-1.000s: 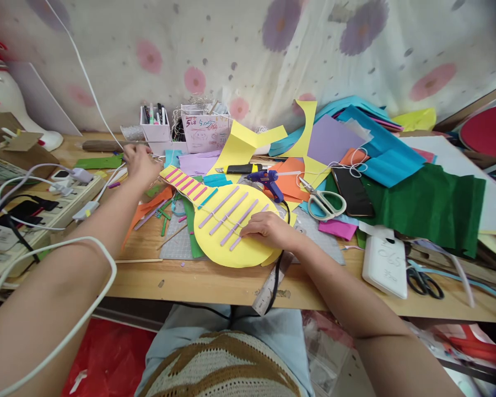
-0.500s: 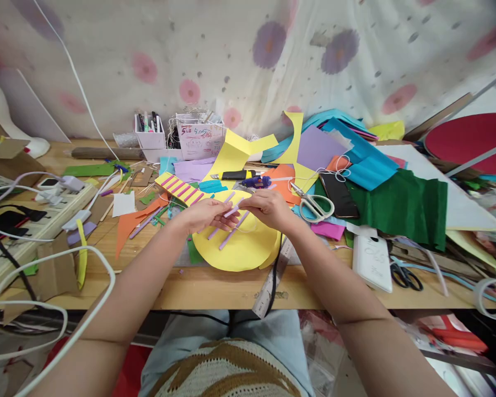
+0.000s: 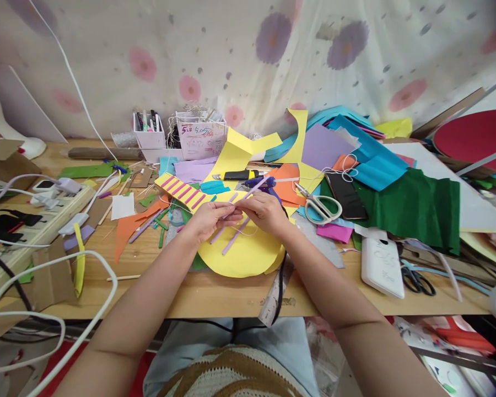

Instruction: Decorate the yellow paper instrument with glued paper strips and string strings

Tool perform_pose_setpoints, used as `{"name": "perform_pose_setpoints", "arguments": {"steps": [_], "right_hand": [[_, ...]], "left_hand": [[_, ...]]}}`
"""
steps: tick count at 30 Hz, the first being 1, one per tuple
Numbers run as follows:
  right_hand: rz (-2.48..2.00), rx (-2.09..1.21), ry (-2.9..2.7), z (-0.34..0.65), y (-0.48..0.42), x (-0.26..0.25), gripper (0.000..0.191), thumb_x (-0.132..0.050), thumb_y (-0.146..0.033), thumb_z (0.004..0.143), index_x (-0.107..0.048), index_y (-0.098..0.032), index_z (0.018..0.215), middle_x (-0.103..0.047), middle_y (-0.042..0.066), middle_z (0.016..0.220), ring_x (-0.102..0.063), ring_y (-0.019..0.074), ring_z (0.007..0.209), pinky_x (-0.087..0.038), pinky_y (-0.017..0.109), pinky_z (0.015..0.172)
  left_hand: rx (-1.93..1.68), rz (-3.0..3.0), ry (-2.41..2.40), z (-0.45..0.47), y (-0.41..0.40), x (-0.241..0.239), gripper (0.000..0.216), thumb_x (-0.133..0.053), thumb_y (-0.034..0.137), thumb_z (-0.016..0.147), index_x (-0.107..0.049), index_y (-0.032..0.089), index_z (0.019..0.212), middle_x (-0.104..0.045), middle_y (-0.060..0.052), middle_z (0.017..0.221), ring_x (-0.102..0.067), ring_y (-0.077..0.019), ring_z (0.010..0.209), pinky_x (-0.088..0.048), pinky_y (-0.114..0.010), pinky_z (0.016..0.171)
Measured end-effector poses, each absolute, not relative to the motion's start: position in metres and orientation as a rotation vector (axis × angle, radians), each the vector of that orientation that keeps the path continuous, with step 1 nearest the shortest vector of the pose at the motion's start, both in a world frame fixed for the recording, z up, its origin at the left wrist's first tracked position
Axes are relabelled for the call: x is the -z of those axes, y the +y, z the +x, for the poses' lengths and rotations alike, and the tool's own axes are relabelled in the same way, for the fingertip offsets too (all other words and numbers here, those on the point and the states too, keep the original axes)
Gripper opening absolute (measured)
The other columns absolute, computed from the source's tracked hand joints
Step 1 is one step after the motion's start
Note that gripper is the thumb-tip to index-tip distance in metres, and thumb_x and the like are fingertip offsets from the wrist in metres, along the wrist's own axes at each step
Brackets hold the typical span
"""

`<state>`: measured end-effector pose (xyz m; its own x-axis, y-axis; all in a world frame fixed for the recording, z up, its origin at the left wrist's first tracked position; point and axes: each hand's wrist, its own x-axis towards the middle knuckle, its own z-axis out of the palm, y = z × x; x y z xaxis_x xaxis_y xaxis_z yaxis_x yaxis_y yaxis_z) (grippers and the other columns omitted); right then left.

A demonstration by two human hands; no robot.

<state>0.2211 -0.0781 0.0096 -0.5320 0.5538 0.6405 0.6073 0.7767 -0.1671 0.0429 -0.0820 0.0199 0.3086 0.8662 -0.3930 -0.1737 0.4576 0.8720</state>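
Observation:
Both my hands meet over a round yellow sheet cutout (image 3: 235, 264), whose narrow arm (image 3: 177, 190) bears several pink stripes. A thin purple strip (image 3: 257, 188) slants up between my fingertips. My left hand (image 3: 215, 216) pinches its lower end, and the fingers of my right hand (image 3: 262, 212) are closed on it beside the left fingertips. Further purple strips (image 3: 231, 241) lie across the yellow cutout under my hands. Just behind my right hand lies a blue glue gun (image 3: 254, 182), partly hidden by it, beside a yellow-and-black utility knife (image 3: 235, 175).
White-handled scissors (image 3: 323, 209), a black phone (image 3: 346, 196) and a white power bank (image 3: 382, 267) lie to the right, near green fabric (image 3: 413, 212). Paper scraps and sticks cover the left. A ruler (image 3: 275, 298) overhangs the front edge. White cables (image 3: 107, 264) loop at left.
The purple strip has swung from lying low between my hands to slanting up past my right fingers. My hands have drawn closer together. The view has shifted slightly.

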Motion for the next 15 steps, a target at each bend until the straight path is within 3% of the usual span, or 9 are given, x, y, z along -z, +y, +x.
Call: {"name": "perform_pose_setpoints", "arguments": {"steps": [6, 15], "right_hand": [[-0.911, -0.033, -2.179, 0.213, -0.092, -0.008, 0.006, -0.046, -0.018, 0.085, -0.047, -0.018, 0.091, -0.056, 0.001, 0.065, -0.051, 0.0133, 0.059, -0.037, 0.025, 0.058], [-0.837, -0.178, -2.181, 0.198, -0.101, -0.009, 0.013, -0.042, -0.011, 0.081, -0.035, -0.022, 0.08, -0.051, -0.001, 0.066, -0.047, 0.0118, 0.057, -0.036, 0.023, 0.055]], "left_hand": [[-0.929, 0.91, 1.075, 0.045, -0.09, -0.019, 0.007, -0.07, 0.022, 0.071, -0.067, 0.016, 0.075, -0.071, -0.006, 0.078, -0.068, -0.0176, 0.075, -0.055, -0.028, 0.069], [-1.164, 0.925, 1.01, 0.05, -0.095, -0.015, 0.02, -0.074, 0.029, 0.063, -0.066, 0.012, 0.07, -0.068, -0.003, 0.071, -0.064, -0.0123, 0.061, -0.054, -0.025, 0.063]]}}
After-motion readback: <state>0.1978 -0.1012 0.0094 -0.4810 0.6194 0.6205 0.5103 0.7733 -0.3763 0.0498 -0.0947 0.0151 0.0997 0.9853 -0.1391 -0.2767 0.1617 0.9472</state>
